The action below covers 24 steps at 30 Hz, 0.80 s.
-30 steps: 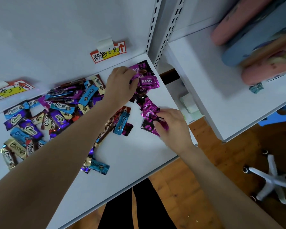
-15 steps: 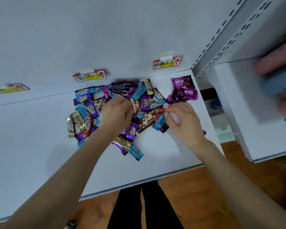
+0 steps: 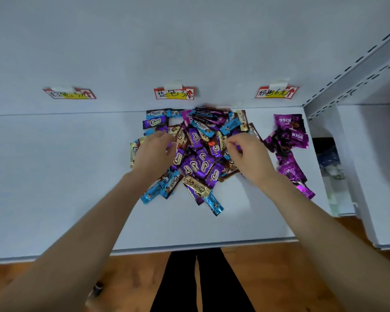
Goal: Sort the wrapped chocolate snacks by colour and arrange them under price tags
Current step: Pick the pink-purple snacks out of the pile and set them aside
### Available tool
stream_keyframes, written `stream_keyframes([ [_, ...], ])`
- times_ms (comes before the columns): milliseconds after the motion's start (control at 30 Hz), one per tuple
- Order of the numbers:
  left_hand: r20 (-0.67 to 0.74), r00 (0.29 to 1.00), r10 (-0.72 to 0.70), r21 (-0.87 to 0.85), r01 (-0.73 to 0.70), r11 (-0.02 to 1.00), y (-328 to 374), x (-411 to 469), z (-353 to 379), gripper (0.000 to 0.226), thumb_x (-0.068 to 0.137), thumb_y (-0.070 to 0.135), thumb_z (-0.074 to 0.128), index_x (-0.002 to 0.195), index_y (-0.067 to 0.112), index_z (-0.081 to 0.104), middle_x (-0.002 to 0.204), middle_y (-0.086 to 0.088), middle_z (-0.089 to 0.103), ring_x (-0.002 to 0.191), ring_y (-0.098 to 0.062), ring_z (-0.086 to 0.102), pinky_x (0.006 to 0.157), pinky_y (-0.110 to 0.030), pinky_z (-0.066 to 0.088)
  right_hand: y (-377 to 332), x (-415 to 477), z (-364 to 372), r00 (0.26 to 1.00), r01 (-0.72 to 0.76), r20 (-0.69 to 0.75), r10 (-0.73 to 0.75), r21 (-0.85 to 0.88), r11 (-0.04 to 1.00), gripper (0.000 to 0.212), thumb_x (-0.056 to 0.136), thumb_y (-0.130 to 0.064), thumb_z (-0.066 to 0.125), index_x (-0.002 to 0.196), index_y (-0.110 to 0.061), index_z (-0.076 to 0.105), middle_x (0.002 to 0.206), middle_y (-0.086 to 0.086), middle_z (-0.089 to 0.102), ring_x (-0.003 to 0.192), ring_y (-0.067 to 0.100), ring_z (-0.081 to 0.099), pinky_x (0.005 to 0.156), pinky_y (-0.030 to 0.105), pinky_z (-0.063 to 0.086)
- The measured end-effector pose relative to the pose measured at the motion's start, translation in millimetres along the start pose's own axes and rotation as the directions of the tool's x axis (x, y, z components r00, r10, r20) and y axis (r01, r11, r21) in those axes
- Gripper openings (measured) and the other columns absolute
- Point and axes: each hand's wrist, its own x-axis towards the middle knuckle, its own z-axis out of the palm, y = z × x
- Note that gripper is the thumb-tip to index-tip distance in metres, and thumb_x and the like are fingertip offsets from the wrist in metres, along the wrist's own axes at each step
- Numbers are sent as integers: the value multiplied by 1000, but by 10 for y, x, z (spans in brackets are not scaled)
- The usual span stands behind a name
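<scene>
Where the white shelf meets the back wall, three price tags are stuck up in a row, well apart. Each one is red and yellow with an arrow pointing up.

First comes the left tag. Next, the left hand lies palm down on the left side of the mixed pile. Its fingers are bent down onto the wrappers. I cannot tell if they hold one. Two blue snacks stick out by its wrist, toward the front edge.

Under the middle tag sits the mixed pile, and it reaches right back to the wall. Blue, purple, gold and brown wrappers lie on top of each other, many with "Choco" on them. One gold snack pokes out at the front. Below the shelf edge you can see black trouser legs and a wooden floor.

Over the right side of the pile is the right hand. Its fingers are curled, and the thumb and first finger are close together with a bit of purple wrapper showing by them. I cannot tell if they pinch it.

Under the right tag lie the pink snacks, some marked "KISS". They make their own bunch just beside the pile and trail toward the front edge, past the right wrist.

Last is a grey post with slots, then another white shelf, which looks blurry.
</scene>
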Motion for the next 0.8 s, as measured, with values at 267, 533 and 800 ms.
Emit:
stream_keyframes([
  [267,25,971,-239,-106,241,965,68,479,164,24,95,16,45,100,3,65,93,-11,64,79,-21,56,68,-30,42,244,721,202,997,-40,64,45,-71,997,23,95,-13,47,104,-1,63,104,16,63,97,28,56,81,32,39],
  [533,95,856,-508,-205,516,832,187,890,420,27,90,35,58,76,13,52,71,-5,55,71,-25,56,63,-32,46,451,992,335,967,-59,240,87,-120,991,43,87,-29,62,121,-5,54,121,13,55,111,26,50,89,30,38],
  [800,136,812,-567,-367,573,732,125,939,521,17,84,26,69,83,13,58,70,5,55,64,-15,54,64,-28,47,434,938,279,973,24,232,10,-141,990,28,96,-16,47,114,-2,62,115,16,61,106,31,54,89,38,41],
])
